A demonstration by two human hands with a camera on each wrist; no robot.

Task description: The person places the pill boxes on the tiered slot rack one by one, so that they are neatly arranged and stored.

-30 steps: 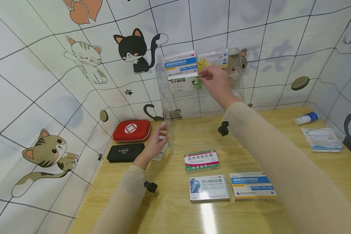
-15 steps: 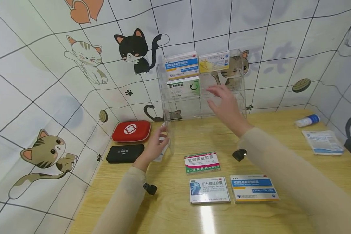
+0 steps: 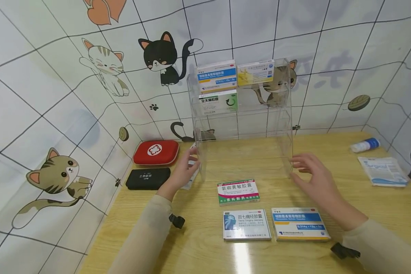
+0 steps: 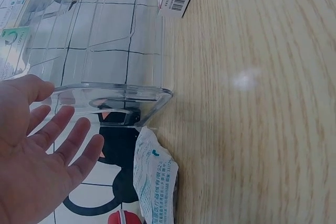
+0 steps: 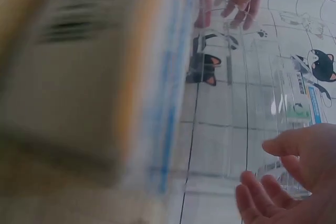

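Observation:
A clear acrylic tiered rack (image 3: 243, 136) stands on the table against the wall. On its tiers sit a blue-and-white medicine box (image 3: 217, 77), a yellow-and-white box (image 3: 255, 73) and, lower, a green-and-white box (image 3: 218, 102). My left hand (image 3: 182, 170) is at the rack's left side panel, fingers loosely spread; in the left wrist view its thumb (image 4: 35, 86) meets the panel's edge. Beside the right panel is my right hand (image 3: 316, 182), fingers relaxed and nothing held; whether it touches the panel I cannot tell.
In front of the rack lie a green-and-magenta box (image 3: 238, 192), a silver box (image 3: 246, 225) and another blue-and-white box (image 3: 300, 224). At left are a red case (image 3: 155, 152), a black pouch (image 3: 148, 179) and a white packet (image 4: 156, 179). A bottle (image 3: 364, 145) and a sachet (image 3: 383, 172) lie right.
My right hand has let go of the green-and-white box, which sits lower on the rack, and moved down and right to the rack's right side. The left hand has stayed put.

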